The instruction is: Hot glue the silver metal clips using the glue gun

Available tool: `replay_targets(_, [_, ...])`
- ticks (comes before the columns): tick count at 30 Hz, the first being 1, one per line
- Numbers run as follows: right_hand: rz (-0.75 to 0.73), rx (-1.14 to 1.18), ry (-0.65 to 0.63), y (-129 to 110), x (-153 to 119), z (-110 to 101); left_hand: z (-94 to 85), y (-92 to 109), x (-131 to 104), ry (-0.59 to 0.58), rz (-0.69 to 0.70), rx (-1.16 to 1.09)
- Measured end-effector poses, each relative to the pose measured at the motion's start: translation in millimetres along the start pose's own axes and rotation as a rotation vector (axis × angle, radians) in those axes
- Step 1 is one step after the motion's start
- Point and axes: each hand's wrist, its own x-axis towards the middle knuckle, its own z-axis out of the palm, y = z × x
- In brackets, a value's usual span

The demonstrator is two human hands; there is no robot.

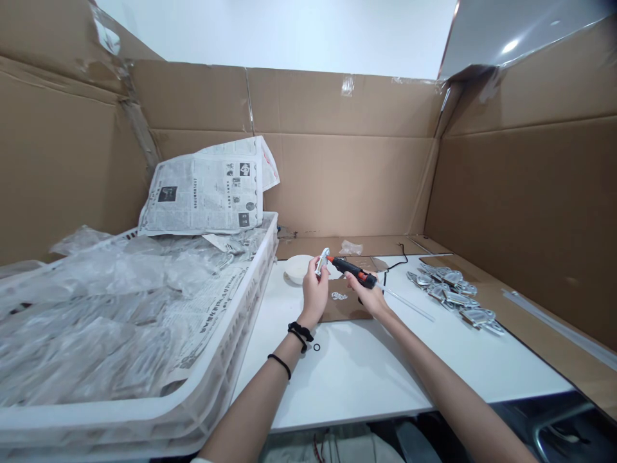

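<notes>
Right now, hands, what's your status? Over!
Left hand: holding small silvery piece. Right hand: gripping hot glue gun, nozzle at the piece. Nothing visibly blocking the nozzle.

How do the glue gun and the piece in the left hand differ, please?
The glue gun is black and orange; the piece is pale and shiny. The glue gun is longer than the piece. The right hand grips the glue gun; the left hand holds the piece. Both are hand-held.

This looks like a makeshift craft workshop; cardboard walls [347,180] screen the white table [496,366] behind and to its right; a hot-glue gun [346,265] is above it; look-alike small pieces [448,292] lie heaped on its right side; a plastic crate [96,415] of plastic-wrapped stock stands left of it.
</notes>
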Motion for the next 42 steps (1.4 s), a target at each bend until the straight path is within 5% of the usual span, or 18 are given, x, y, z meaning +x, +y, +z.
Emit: replay_targets(42, [0.168,-0.022,0.039,-3.3,-0.4,-1.2,0.3,-2.2,0.6,0.001,0.021,-0.014])
